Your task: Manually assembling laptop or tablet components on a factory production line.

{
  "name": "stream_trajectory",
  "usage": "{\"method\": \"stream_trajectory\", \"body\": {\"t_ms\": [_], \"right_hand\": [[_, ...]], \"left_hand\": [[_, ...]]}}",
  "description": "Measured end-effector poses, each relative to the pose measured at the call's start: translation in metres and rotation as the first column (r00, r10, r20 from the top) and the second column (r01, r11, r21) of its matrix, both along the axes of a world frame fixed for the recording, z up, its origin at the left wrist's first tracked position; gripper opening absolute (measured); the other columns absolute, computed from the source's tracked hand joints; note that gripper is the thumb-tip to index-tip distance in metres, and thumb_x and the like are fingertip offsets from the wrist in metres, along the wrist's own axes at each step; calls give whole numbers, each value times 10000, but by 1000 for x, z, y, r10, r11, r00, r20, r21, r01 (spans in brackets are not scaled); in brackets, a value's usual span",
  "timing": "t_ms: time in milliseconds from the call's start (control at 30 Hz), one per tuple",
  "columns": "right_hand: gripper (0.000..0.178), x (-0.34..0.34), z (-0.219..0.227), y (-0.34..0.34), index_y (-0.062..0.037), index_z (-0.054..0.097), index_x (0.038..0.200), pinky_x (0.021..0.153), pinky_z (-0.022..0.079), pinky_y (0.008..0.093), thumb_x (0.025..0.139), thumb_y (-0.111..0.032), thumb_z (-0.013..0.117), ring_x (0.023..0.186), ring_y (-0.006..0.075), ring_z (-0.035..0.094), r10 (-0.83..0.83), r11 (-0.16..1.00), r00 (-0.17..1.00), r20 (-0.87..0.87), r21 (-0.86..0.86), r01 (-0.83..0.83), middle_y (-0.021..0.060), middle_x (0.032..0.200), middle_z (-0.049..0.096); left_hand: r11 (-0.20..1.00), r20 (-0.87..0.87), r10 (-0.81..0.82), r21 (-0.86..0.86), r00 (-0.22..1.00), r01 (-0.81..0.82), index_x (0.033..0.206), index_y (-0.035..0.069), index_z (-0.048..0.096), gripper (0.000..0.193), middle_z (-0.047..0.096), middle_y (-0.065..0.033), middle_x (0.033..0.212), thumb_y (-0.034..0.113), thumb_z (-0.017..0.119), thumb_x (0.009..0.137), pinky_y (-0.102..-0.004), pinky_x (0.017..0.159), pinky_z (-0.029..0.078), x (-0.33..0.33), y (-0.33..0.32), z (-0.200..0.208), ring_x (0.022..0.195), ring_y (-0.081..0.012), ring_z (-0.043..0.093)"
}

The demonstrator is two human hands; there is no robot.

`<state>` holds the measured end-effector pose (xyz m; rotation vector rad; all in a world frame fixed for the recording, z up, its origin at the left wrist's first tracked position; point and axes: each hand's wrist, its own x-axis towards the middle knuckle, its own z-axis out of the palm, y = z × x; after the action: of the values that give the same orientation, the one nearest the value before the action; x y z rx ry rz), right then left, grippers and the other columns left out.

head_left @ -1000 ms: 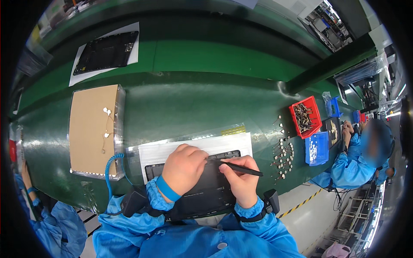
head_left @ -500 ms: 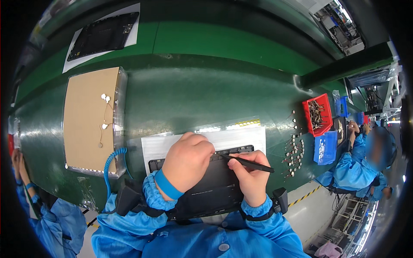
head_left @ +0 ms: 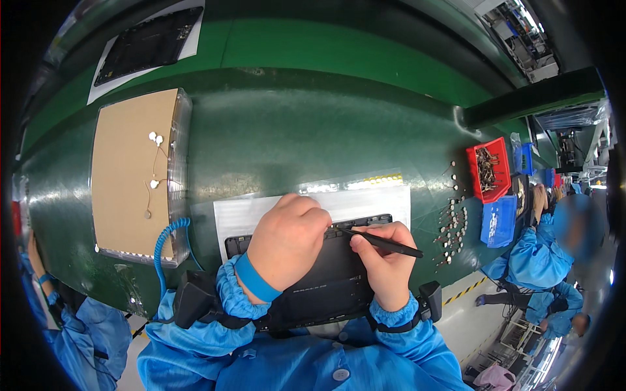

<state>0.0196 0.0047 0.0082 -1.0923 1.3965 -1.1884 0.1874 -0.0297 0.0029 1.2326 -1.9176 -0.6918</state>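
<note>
I'd keep my left hand (head_left: 287,242) pressed, fingers curled, on the panel (head_left: 326,280); right hand (head_left: 385,264) pinches the tool (head_left: 381,242); I'd steady its tip.

Both hands curled: left hand (head_left: 287,244) knuckles-up, right hand (head_left: 385,267) pinching.

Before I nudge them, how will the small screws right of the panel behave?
The small screws lie loose and apart on the smooth green table, so they would probably scatter and roll. They look tiny, likely light and hard to pinch.
</note>
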Motion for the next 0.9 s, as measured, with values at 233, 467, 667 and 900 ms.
{"method": "stream_trajectory", "body": {"t_ms": [233, 467, 667, 900], "right_hand": [[203, 1, -2, 0, 1, 489, 851, 686, 499, 230, 739, 72, 643, 795, 135, 602, -5, 1000, 999, -32, 5, 5, 134, 872, 620], [202, 2, -2, 1, 3, 490, 851, 685, 502, 235, 738, 71, 643, 801, 146, 606, -11, 1000, 1000, -23, -15, 10, 135, 876, 617], [207, 4, -2, 1, 1, 491, 852, 686, 502, 239, 734, 68, 647, 799, 145, 604, -32, 999, 998, -47, -23, 31, 126, 870, 611], [200, 4, -5, 2, -2, 494, 840, 682, 497, 238, 733, 63, 650, 797, 138, 598, 23, 999, 999, -28, -41, -24, 124, 870, 612]], "left_hand": [[1000, 23, -22, -3, 999, 22, 711, 36, 593, 119, 567, -80, 748, -35, 626, 621, -355, 638, 464, -1, 0, -2, 734, -276, 546], [996, 63, -81, -19, 995, 82, 715, 60, 633, 153, 551, -49, 747, -26, 629, 588, -341, 615, 475, -1, 2, 0, 730, -247, 542], [995, 196, -64, -61, 978, 78, 714, 57, 640, 140, 543, -40, 738, -6, 631, 589, -325, 601, 479, -4, 5, 3, 737, -224, 542], [996, 90, -44, -76, 995, 50, 702, 51, 599, 145, 551, -55, 725, -29, 608, 581, -342, 620, 475, -4, 1, -3, 727, -252, 544]]}}
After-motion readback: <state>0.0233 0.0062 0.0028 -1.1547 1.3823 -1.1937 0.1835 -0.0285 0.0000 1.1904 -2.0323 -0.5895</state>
